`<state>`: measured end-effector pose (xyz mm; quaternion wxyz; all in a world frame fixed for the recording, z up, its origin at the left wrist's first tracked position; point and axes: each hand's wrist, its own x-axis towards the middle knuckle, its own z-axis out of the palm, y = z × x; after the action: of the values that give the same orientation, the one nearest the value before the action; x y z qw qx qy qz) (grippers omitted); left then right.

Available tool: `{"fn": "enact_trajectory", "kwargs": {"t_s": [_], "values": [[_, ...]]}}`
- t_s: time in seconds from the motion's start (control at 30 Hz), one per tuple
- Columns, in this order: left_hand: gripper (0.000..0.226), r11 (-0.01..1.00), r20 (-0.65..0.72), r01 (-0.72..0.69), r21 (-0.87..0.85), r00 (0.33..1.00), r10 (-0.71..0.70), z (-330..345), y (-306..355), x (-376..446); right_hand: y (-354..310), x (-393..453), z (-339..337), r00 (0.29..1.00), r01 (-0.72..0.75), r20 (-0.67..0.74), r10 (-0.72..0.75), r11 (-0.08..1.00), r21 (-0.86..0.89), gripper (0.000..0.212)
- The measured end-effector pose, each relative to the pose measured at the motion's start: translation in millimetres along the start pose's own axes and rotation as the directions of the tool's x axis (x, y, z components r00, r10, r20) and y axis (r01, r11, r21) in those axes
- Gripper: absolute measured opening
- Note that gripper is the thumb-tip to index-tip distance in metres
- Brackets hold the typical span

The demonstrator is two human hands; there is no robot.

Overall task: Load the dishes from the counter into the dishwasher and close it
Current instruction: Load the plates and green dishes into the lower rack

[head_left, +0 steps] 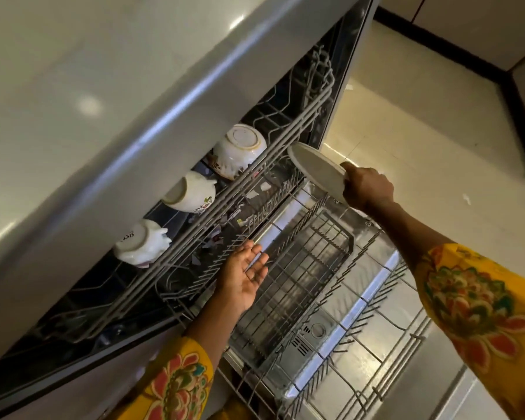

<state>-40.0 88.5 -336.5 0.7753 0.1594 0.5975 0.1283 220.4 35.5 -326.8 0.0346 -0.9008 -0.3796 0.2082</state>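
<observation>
The dishwasher is open, with its lower rack (340, 301) pulled out over the dropped door (385, 338). My right hand (367, 186) grips a white plate (315, 168) by its rim, tilted on edge above the far end of the lower rack. My left hand (243, 274) is empty, fingers spread, palm up, touching the tines at the lower rack's inner edge. The upper rack (255, 165) holds three white cups: one with a gold rim (240, 150), a second cup (191, 192), and a third cup (140, 241), all lying tipped.
The grey countertop (88, 101) overhangs the dishwasher at the left. A grey cutlery basket (297, 283) sits in the lower rack. Cream floor tiles (422, 122) stretch to the right, bounded by a dark skirting (509, 74) along the wall.
</observation>
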Motion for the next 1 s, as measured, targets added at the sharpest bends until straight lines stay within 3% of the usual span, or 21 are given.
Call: {"fn": "enact_trajectory", "kwargs": {"t_s": [0.53, 0.77, 1.0], "values": [[0.029, 0.999, -0.026, 0.050, 0.001, 0.998, -0.050, -35, -15, -1, -33, 45, 10, 0.999, -0.028, -0.021, 0.027, 0.998, -0.057, 0.045], [0.032, 0.999, -0.033, 0.027, 0.022, 0.999, -0.026, -30, -13, -1, -32, 41, 8, 0.999, 0.038, -0.037, -0.037, 0.999, 0.023, 0.066], [0.028, 0.998, -0.010, -0.043, 0.054, 0.999, 0.043, -3, 4, -8, -34, 16, 7, 0.990, 0.043, 0.137, -0.047, 0.999, 0.028, 0.089]]}}
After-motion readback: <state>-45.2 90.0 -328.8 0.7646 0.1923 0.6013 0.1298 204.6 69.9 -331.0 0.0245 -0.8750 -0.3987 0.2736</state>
